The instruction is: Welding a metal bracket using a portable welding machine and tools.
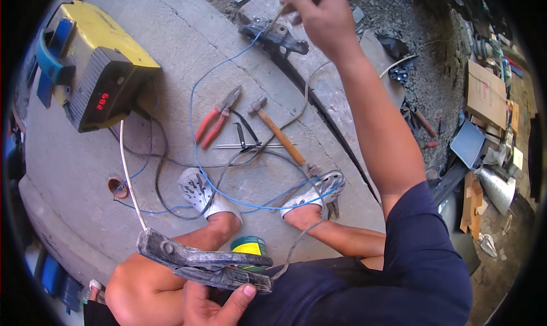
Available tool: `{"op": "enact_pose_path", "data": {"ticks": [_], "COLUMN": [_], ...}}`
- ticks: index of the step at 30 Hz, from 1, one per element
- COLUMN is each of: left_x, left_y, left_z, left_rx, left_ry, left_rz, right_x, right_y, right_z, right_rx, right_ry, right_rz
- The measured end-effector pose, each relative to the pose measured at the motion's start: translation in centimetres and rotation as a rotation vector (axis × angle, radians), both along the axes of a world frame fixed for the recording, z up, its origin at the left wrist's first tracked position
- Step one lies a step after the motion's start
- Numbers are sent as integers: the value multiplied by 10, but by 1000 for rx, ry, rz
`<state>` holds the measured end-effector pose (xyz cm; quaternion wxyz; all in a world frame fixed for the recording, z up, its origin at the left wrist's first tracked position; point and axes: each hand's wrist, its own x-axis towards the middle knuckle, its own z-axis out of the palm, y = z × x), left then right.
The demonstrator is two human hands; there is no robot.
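My left hand (pixel 216 309) grips a worn black welding electrode holder (pixel 199 260) above my lap. A pale welding electrode (pixel 130 175) sticks up from its far-left end, and a grey cable leaves its other end. At the top edge, my right hand (pixel 327 18) is raised with curled, blurred fingers, above a dark metal bracket (pixel 276 40) on a long bar. Something thin and tan runs down from those fingers, and a bit of yellow shows at the picture's edge; what they hold is unclear. A blue wire (pixel 194 92) loops from the bracket toward my feet.
A yellow welding machine (pixel 108 33) with a lit red display stands at left. Red-handled pliers (pixel 218 116), a wooden-handled hammer (pixel 279 132) and thin rods (pixel 228 146) lie among tangled cables. A green can (pixel 249 245) stands by my leg; boxes (pixel 486 92) and scrap crowd the right.
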<state>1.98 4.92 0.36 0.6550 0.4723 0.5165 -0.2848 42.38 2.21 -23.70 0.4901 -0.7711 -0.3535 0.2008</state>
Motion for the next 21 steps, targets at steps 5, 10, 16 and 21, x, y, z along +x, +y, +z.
{"op": "enact_pose_path", "data": {"ticks": [5,10,16,21], "left_x": [-10,-12,-18,-17], "left_y": [-13,-16,-17,-15], "left_z": [-3,-15,-20,-19], "left_rx": [2,-1,-52,-48], "left_ry": [-101,-197,-201,-211], "left_rz": [181,178,247,227], "right_x": [15,10,12,15], "right_y": [40,47,48,45], "right_z": [-32,-65,-70,-77], "right_rx": [108,-108,-107,30], "right_ry": [-67,-332,-335,-256], "right_rz": [-89,-24,-41,-39]}}
